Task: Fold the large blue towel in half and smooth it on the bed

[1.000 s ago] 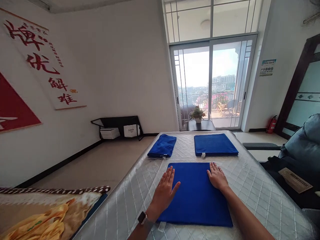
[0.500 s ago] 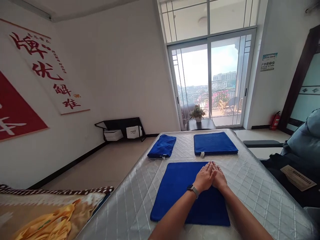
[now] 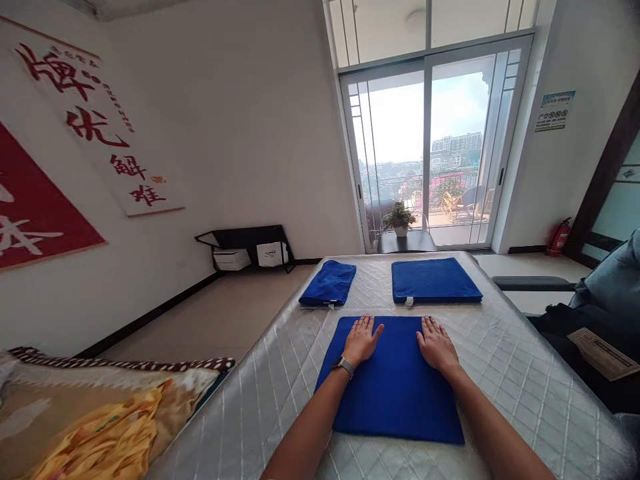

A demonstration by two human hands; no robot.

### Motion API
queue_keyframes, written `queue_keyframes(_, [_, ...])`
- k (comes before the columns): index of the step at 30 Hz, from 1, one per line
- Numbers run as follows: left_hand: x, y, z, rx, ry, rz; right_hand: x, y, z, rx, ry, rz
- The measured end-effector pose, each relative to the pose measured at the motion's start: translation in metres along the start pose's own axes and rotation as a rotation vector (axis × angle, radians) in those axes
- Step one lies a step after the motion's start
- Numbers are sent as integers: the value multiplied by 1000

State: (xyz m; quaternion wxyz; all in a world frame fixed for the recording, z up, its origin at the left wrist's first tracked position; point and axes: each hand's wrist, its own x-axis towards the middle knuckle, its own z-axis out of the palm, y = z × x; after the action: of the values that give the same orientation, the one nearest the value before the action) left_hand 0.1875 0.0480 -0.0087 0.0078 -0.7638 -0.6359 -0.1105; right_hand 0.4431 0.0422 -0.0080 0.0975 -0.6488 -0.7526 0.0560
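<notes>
A folded blue towel [image 3: 395, 393] lies flat on the silver quilted surface [image 3: 505, 373] right in front of me. My left hand [image 3: 361, 340] rests palm down on its far left part, fingers stretched out. My right hand [image 3: 436, 345] lies flat on its far right part, fingers also spread. Neither hand holds anything. Beyond them sit two more blue towels: a smaller folded blue towel [image 3: 329, 283] at the far left and a flat square blue towel [image 3: 434, 280] at the far right.
A patterned blanket [image 3: 100, 420] lies at the near left. Past the far edge stand a dark small table with a potted plant [image 3: 400, 219] and glass balcony doors [image 3: 425, 147]. A dark chair with papers [image 3: 600, 320] is at the right. A black rack [image 3: 245, 247] stands by the wall.
My hands were together at the towel's far right half a second ago; the left has slid back to the left, so both now lie apart on the towel.
</notes>
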Motion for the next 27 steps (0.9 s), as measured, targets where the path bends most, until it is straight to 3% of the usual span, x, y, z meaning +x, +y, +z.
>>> queue_keyframes(3, [-8,-32,-4,38,15,-63,1,1,1,-8,-6,-2])
queue_keyframes(6, [-13,-47,-3,51,44,-87,2,1,2,-25,0,-6])
queue_keyframes(19, [-22,-65,-6,13,105,-154,2,-1,2,-66,-14,14])
queue_keyframes(27, [-23,-62,-7,-18,93,-176,-1,-11,-7,-121,-19,47])
